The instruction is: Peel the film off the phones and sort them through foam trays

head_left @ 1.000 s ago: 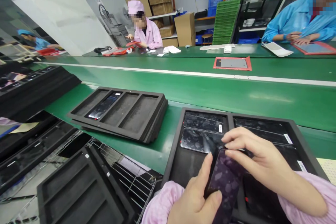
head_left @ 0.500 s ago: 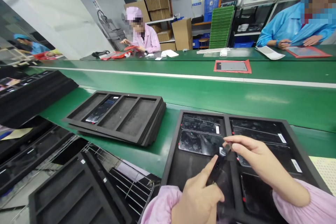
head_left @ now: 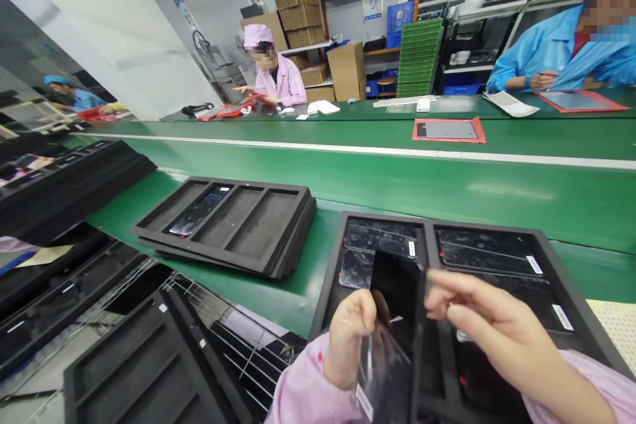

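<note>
A dark phone screen (head_left: 397,281) is held upright above the near tray. My right hand (head_left: 489,318) grips it by its right edge, thumb and fingers closed. A clear protective film (head_left: 380,361) with a white label hangs partly off its face. My left hand (head_left: 348,334), fingers closed in a pinch, has hold of the film at the screen's left side. Below lies a black foam tray (head_left: 325,295) with several phone screens in it, such as a labelled one (head_left: 489,252) in the right compartment. My hands and the held screen hide part of that tray.
To the left, a stack of foam trays (head_left: 238,248) carries one screen in its top tray. Another foam tray (head_left: 149,364) leans on a wire rack (head_left: 248,358). Across the green bench (head_left: 368,175), a panel on red wrap (head_left: 448,130) lies before two seated co-workers.
The screen has turned upright, its dark face showing. My left hand has gone from a pointing finger at the screen to a pinch on the film, which has come partly away.
</note>
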Demonstrator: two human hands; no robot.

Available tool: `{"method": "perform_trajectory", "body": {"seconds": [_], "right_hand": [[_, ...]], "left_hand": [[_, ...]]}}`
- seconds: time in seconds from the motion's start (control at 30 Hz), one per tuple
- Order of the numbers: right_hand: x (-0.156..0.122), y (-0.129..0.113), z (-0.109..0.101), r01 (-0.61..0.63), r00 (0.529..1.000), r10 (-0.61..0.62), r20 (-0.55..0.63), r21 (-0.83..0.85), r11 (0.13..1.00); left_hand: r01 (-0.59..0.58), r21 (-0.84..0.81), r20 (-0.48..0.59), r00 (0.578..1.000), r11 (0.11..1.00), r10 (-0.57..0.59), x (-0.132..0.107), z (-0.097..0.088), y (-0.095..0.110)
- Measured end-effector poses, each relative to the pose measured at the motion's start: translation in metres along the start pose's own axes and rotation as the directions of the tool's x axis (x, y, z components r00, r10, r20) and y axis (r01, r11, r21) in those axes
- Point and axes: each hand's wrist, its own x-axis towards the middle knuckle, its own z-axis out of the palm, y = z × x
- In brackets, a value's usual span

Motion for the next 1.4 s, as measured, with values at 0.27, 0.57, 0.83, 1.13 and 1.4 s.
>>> {"method": "perform_trajectory", "body": {"seconds": [0.27, 0.57, 0.83, 1.13, 1.4], "right_hand": [[-0.025, -0.004, 0.019, -0.097, 0.985, 0.113, 0.133, -0.124, 0.988], [-0.01, 0.01, 0.01, -0.002, 1.0, 0.0, -0.019, -0.135, 0.991], [-0.002, 0.02, -0.001, 0.079, 0.996, -0.084, -0.018, -0.217, 0.973], [0.001, 0.026, -0.002, 0.021, 1.0, -0.017, 0.018, -0.252, 0.967], [-0.011, 0.038, 0.003, 0.363, 0.868, -0.496, 0.015, -0.701, 0.614]], "left_hand": [[-0.243, -0.059, 0.177, 0.952, 0.968, 0.25, 0.003, -0.001, -0.022], [-0.732, 0.548, 0.531, 0.678, 0.404, 0.509, -0.007, -0.022, 0.015], [-0.802, 0.565, 0.77, 0.427, -0.194, 0.474, 0.0, -0.016, 0.015], [-0.77, 0.58, 0.788, 0.448, -0.265, 0.422, -0.002, -0.01, 0.021], [-0.469, 0.751, 0.219, 0.841, 0.465, 0.494, -0.009, -0.003, 0.015]]}}
